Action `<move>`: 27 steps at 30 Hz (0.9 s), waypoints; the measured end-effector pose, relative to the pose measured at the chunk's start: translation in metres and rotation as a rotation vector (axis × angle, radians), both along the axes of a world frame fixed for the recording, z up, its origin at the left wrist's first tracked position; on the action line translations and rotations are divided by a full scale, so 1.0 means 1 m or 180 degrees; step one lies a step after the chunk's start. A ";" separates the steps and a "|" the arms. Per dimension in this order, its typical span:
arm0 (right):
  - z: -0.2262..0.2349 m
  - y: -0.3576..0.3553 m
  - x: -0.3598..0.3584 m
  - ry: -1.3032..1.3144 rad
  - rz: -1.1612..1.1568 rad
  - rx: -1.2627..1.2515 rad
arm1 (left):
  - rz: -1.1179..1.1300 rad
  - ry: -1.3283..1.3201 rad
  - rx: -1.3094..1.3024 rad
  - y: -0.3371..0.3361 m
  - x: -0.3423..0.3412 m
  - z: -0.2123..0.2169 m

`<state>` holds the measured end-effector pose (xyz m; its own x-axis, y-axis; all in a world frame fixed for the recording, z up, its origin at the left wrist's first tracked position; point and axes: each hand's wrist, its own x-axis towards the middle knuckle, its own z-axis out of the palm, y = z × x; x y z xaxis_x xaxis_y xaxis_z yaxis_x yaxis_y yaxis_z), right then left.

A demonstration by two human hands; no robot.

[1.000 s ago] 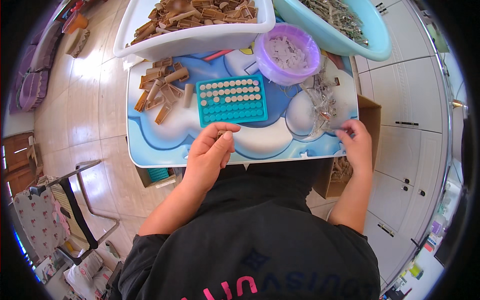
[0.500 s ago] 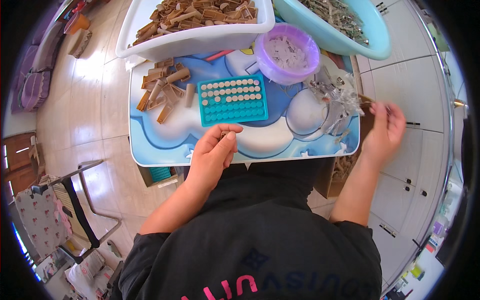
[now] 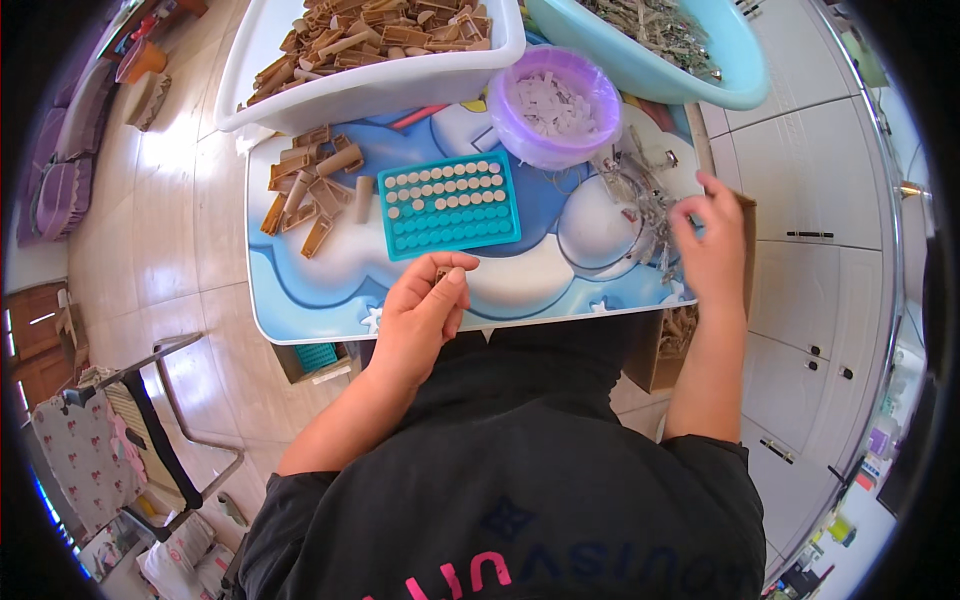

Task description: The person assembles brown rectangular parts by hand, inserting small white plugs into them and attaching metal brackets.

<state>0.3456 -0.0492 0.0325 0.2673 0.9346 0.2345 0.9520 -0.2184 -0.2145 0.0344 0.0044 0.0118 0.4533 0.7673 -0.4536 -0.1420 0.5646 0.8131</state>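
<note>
My left hand (image 3: 422, 312) rests at the near edge of the blue picture-printed table (image 3: 330, 295) and pinches a small brown piece (image 3: 441, 272) between thumb and fingers. Just beyond it lies a teal tray (image 3: 450, 205) with rows of small white round caps. My right hand (image 3: 712, 245) is at the table's right side, fingers apart, its fingertips touching a loose pile of small metal clips (image 3: 638, 195). Loose brown tube-like pieces (image 3: 310, 190) lie left of the tray.
A purple bowl (image 3: 560, 105) of white bits stands behind the tray. A white tub (image 3: 370, 55) of brown pieces and a light blue basin (image 3: 655, 45) of metal parts sit at the back. A cardboard box (image 3: 680, 335) stands right of the table, white cabinets (image 3: 820, 250) beyond, a folding chair (image 3: 150, 420) at the left.
My right hand swung out past the table's right edge over the box, then came back onto the metal clip pile. My left hand stayed almost still.
</note>
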 end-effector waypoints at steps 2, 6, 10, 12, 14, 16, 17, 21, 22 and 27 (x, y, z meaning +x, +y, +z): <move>0.014 0.005 0.010 0.1490 -0.0313 0.0863 | 0.0003 0.0010 0.0007 -0.001 0.001 0.001; 0.051 0.018 -0.001 0.1906 -0.0444 0.1464 | 0.0067 0.0021 -0.0014 -0.001 -0.001 -0.002; 0.027 0.022 -0.012 0.0015 0.0292 0.0065 | 0.0034 0.0002 -0.0068 -0.002 -0.003 -0.001; 0.000 0.025 -0.015 -0.0476 0.0423 -0.0611 | 0.0053 0.0010 -0.0016 -0.002 -0.001 -0.003; 0.002 0.024 -0.006 0.0046 0.0207 -0.0236 | 0.0082 0.0019 0.0033 -0.001 0.001 -0.003; 0.017 0.022 0.004 0.1986 -0.0359 0.0225 | 0.0035 0.0023 0.0054 -0.002 0.001 -0.002; 0.029 0.022 0.004 0.2499 -0.0439 0.0483 | 0.0033 0.0030 0.0047 -0.003 0.000 -0.002; 0.067 0.021 0.005 0.3496 -0.0316 0.1502 | 0.0076 -0.0019 0.0044 -0.002 0.000 -0.003; 0.075 0.019 0.004 0.3493 -0.0315 0.1504 | 0.0075 0.0000 0.0033 -0.001 0.000 -0.002; 0.062 0.029 -0.004 0.4419 -0.0078 0.1593 | 0.0082 -0.0015 0.0084 -0.003 0.000 -0.005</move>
<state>0.3420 -0.0200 0.0941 0.5569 0.8274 0.0729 -0.0771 0.1389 -0.9873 0.0339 0.0018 0.0066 0.4354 0.7904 -0.4309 -0.1602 0.5391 0.8269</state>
